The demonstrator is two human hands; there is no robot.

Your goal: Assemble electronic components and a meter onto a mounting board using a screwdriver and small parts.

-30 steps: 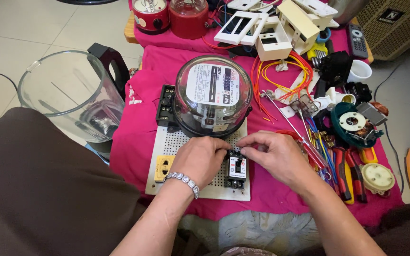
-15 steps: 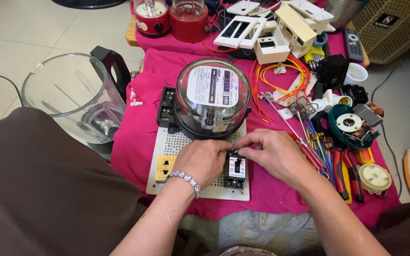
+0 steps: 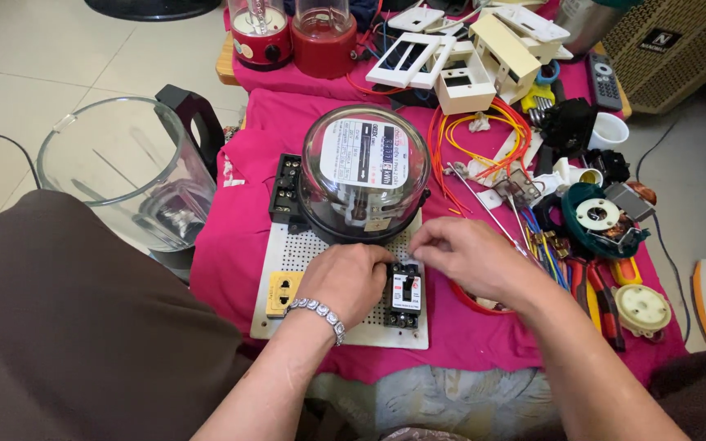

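Near edge: left hand [image 3: 351, 282], beaded bracelet on wrist, curled knuckles-up on white perforated board [image 3: 283, 255], fingertips tucked under at left flank of small black-and-white circuit breaker [image 3: 406, 296]; grip on anything there not visible, cannot tell. Yellow socket [image 3: 284, 292] just left of that wrist, untouched. Right hand [image 3: 469, 257] coming in from right, fingers bunched in a pinch above breaker's top end, touching or just off it; pinched item hidden, cannot tell. Breaker between both hands, long axis running near-to-far, toggle facing up, top terminals toward the meter. Left hand nearer, touching the side; right hand at the far end. Beyond: round glass-domed electricity meter [image 3: 364, 170] on same board, black terminal block [image 3: 287, 186] at its left. Pink cloth [image 3: 247, 237] over tabletop; loose orange wires [image 3: 484, 135] farther right.
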